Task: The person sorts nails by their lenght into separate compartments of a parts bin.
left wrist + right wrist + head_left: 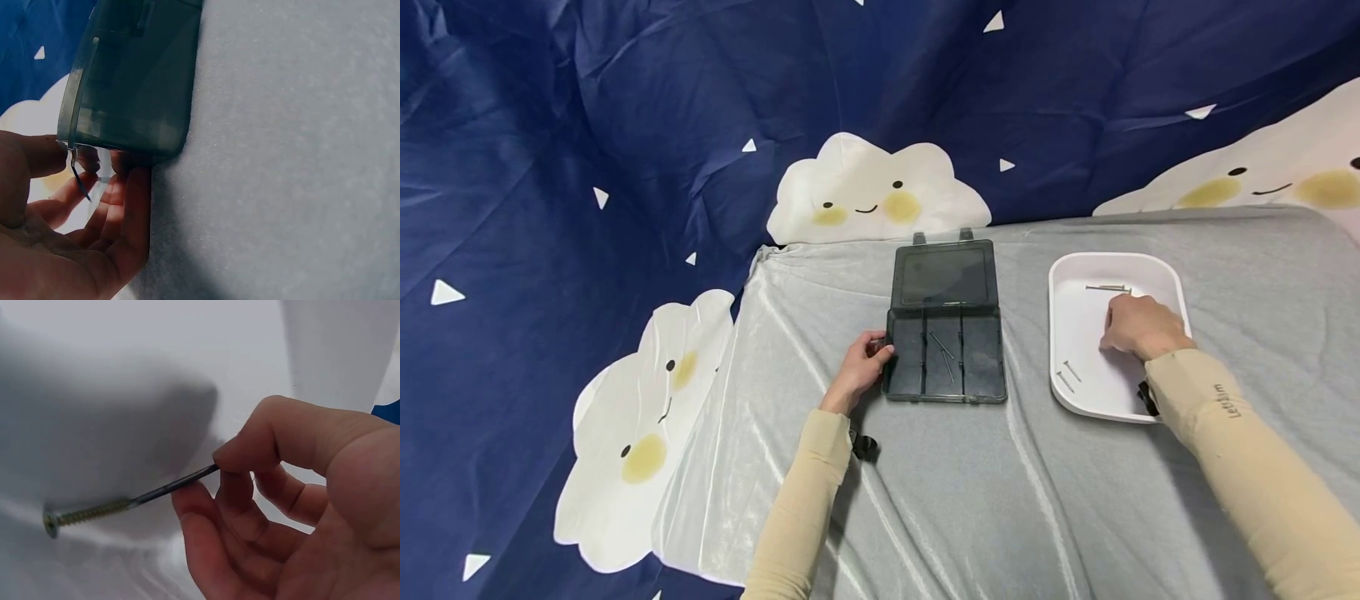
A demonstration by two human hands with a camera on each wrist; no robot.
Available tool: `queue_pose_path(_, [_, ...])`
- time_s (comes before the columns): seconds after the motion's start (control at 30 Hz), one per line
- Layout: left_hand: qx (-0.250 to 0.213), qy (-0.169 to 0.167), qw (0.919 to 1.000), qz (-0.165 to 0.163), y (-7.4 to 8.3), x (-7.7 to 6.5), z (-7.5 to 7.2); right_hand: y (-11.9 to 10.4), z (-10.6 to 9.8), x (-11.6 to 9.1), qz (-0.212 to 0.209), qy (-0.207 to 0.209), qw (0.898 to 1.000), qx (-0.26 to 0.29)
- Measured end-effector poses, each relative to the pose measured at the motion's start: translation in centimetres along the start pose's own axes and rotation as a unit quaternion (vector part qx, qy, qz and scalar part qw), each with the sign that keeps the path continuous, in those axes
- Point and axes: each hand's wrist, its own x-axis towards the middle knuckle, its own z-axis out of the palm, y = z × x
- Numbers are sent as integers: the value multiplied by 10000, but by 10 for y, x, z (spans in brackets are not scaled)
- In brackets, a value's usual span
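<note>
A dark translucent compartment box lies with its lid folded back. Two nails lie in its middle compartment. My left hand grips the box's left side, thumb at the rim and fingers against the wall in the left wrist view. Over the white tray, my right hand pinches a thin dark nail between thumb and fingers. Beyond its far end shows a yellowish screw; I cannot tell whether they touch.
Inside the tray, more thin fasteners lie near the back and a pair of fasteners at the front left. Wrinkled grey cloth covers the table. A dark blue curtain with cloud prints hangs behind.
</note>
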Motion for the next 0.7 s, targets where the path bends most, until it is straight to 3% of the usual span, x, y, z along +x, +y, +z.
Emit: queue_pose_path(0.7, [118, 9, 9998, 133, 1, -1, -1, -10, -13, -8, -183, 51, 9998, 102])
